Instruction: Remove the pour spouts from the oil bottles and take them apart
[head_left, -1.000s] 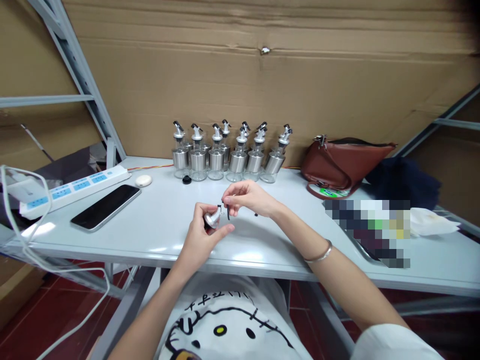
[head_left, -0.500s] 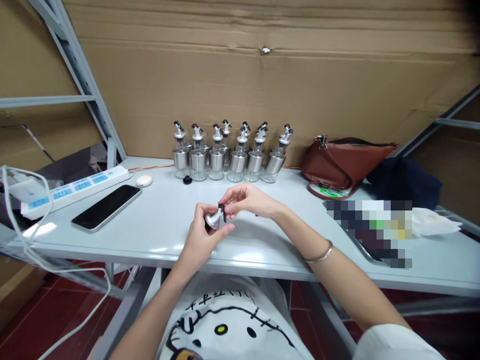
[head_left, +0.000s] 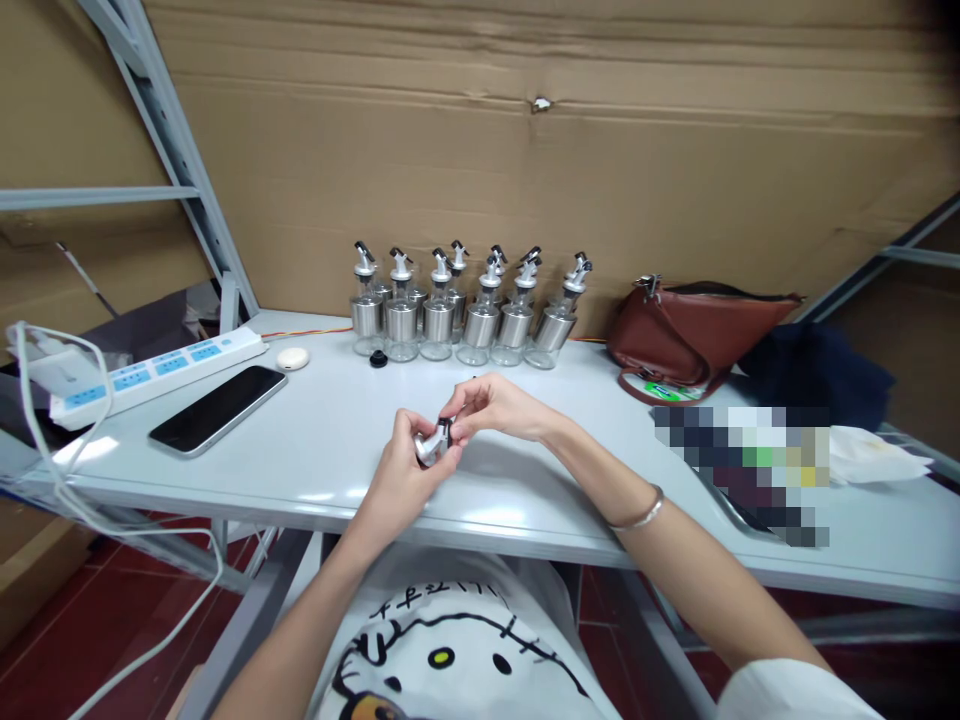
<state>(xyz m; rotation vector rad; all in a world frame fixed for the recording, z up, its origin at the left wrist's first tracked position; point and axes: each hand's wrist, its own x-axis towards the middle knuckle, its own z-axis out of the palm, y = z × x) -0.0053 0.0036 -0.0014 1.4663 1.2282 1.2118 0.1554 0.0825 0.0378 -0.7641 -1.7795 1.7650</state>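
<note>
Over the front middle of the table, my left hand (head_left: 409,470) is closed around a silver pourer spout (head_left: 429,447) with a black flip lid. The thumb and fingers of my right hand (head_left: 487,408) pinch the black lid (head_left: 445,430) at the spout's tip. My fingers cover part of the spout. Farther back stand several glass oil bottles (head_left: 403,325) with steel sleeves, each topped by a similar pourer. A small black stopper (head_left: 378,359) lies in front of them.
On the left are a white power strip (head_left: 161,375), a phone (head_left: 217,410) and a round white case (head_left: 292,358). A brown handbag (head_left: 690,325), a blurred-out item (head_left: 742,460) and a white tissue (head_left: 874,455) lie on the right. Cardboard (head_left: 420,160) walls the back.
The spout has turned slightly in my left hand, and its black lid now sits closer to my left thumb. My right fingers stay on the lid. The view has shifted a little.
</note>
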